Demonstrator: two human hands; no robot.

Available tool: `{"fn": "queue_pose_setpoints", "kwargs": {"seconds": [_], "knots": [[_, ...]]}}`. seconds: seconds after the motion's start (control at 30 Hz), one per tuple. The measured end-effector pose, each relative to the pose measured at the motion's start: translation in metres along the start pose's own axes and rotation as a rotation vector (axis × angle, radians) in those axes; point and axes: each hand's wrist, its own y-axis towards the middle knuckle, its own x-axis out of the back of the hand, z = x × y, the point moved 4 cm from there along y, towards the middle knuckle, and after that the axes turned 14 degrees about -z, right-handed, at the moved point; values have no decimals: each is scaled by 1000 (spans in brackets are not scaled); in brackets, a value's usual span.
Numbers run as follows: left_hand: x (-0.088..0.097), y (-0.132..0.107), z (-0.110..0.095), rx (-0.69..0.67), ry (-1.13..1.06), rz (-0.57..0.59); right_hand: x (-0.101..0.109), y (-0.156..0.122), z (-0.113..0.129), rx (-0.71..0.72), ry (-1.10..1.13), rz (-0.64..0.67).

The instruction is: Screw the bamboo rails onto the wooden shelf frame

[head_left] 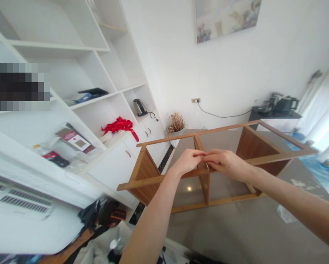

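Note:
A wooden shelf frame (204, 188) lies on a grey tabletop, with upright panels and crossbars around open bays. Over its middle divider, my left hand (188, 161) is closed, thumb and fingertips pinched together. My right hand (225, 163) meets it there, its fingers also pinched. A small shiny metal piece (207, 167), thin and slightly curved, shows below the right fingertips; its exact kind is too small to tell. What the left fingertips grip is hidden. Both hands are close to the divider; I cannot tell whether they touch the wood.
The grey tabletop (236, 229) carries a crumpled clear plastic piece (286, 213). White shelving (90, 48) at left holds red ribbon (118, 125) and a kettle (139, 107). Large water bottles (328, 168) stand at right. Black bags (97, 211) lie on the floor. A person's blurred head appears far left.

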Motion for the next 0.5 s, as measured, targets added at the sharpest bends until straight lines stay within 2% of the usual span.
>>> {"fn": "queue_pose_setpoints", "kwargs": {"seconds": [0.13,0.23,0.33,0.5], "knots": [[-8,5,-9,-20,-22,17,9,4,5,185,-137,16],[-4,3,-16,-11,18,-84,14,5,9,227,-239,80],[4,-7,-19,16,105,-214,18,3,12,156,-336,159],[12,-29,-29,-28,179,-239,22,-2,16,-125,-315,227]]}}
